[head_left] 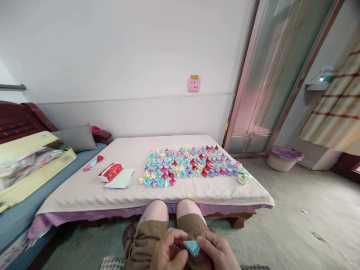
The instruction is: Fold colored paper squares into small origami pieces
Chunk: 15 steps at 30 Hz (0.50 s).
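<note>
My right hand (pixel 218 250) pinches a turquoise folded-paper piece (pixel 192 246) by its right corner, above my brown cloth shorts (pixel 150 240); my left hand (pixel 168 253) curls at its left corner, whether gripping I cannot tell; beyond, multicoloured folded-paper shapes (pixel 174 163) stand in rows on a cream cloth (pixel 92 198).

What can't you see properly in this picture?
All in the head view:
Note: writing too small to read.
Curtain: cut off by right edge.
Headboard: cut off by left edge.
Blue paper: back hidden by its front.
Left hand, right hand: wrists beyond bottom edge.
</note>
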Motion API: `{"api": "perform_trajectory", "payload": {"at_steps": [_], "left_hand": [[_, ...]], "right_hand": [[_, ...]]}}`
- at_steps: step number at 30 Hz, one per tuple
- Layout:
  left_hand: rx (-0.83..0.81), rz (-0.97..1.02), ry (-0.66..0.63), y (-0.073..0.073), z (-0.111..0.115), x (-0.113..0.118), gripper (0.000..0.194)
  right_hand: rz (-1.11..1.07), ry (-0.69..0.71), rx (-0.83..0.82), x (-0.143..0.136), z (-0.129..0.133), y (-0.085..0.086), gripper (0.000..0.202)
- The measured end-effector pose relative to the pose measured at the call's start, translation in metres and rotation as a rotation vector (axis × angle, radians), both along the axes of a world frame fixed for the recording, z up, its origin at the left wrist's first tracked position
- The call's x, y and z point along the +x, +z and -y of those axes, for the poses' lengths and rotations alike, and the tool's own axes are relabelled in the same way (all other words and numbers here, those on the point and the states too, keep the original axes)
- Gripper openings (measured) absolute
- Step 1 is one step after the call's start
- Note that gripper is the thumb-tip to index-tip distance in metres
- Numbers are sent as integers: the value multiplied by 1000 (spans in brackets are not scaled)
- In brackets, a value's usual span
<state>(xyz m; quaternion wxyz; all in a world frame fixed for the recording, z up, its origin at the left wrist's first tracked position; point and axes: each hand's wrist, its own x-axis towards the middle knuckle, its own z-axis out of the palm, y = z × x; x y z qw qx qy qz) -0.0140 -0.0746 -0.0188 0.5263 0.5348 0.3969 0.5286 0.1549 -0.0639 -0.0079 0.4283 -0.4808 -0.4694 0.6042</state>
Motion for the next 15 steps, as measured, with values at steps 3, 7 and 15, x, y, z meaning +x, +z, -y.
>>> {"api": "perform_trajectory", "payload": {"at_steps": [3, 7, 15], "left_hand": [[103, -156, 20, 1, -1, -3, 14], [52, -260, 71, 9, 0, -4, 25], [-64, -274, 160, 21, 3, -4, 32]], "right_hand": [[-5, 43, 14, -5, 2, 5, 53], [46, 78, 84, -8, 3, 7, 54], [371, -228, 752, -2, 13, 4, 18]]}}
